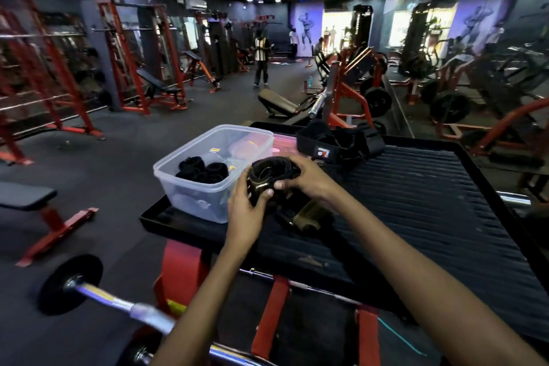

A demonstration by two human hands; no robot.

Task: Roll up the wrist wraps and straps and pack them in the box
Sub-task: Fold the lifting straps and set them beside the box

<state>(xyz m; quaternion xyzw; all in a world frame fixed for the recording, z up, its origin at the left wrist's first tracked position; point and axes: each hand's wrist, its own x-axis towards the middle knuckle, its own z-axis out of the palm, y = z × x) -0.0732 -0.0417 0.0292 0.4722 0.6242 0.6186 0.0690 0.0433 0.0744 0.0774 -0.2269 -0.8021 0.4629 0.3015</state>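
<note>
Both hands hold a dark rolled strap (269, 176) just right of the clear plastic box (190, 190). My left hand (248, 208) grips the roll from below and the left, thumb on its front. My right hand (306, 177) curls over its top and right side. Inside the box lie several black rolled wraps (203, 171). A loose end of the strap with an olive pad (309, 217) trails on the platform under my hands. A pile of unrolled black wraps and straps (338, 141) sits at the platform's far edge.
The box and straps rest on a black ribbed platform (416, 202) with a raised rim, on a red frame. A barbell (98, 294) lies low at left. Benches and red racks stand around. A person (262, 56) stands far off on the gym floor.
</note>
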